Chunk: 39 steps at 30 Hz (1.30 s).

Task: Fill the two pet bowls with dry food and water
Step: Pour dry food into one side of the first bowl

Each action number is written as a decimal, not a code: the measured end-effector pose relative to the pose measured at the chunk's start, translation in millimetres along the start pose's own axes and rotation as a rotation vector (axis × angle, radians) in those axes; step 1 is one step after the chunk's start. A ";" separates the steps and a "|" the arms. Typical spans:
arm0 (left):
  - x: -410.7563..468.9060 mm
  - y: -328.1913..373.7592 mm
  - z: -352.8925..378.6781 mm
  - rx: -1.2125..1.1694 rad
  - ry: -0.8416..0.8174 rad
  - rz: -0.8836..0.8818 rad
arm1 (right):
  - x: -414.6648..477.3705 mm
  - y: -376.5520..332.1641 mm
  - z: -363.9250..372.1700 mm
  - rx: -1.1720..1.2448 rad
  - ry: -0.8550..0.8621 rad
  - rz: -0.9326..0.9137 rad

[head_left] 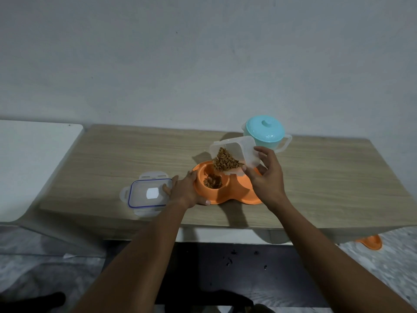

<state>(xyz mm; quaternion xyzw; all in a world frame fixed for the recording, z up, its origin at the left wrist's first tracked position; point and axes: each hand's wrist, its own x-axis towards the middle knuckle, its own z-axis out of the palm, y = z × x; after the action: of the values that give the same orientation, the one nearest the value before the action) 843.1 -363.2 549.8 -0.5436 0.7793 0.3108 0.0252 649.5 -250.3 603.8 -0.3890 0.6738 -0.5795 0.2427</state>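
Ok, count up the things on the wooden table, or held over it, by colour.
Orange: 1, the double bowl
Clear: 2, the tub and the lid
Teal: 1, the jug
Total: 4

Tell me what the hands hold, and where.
Right hand grips the food container by its side; left hand holds the orange bowl at its left rim.
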 end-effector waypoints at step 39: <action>18.3 4.6 -0.4 0.175 -0.007 0.015 | 133.0 48.0 105.7 -0.027 -0.006 0.683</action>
<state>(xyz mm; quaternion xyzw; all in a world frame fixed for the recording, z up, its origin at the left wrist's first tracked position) 831.8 -377.7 545.3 -0.5324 0.8073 0.2439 0.0731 643.1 -418.8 551.3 -0.1456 0.7721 -0.4546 0.4194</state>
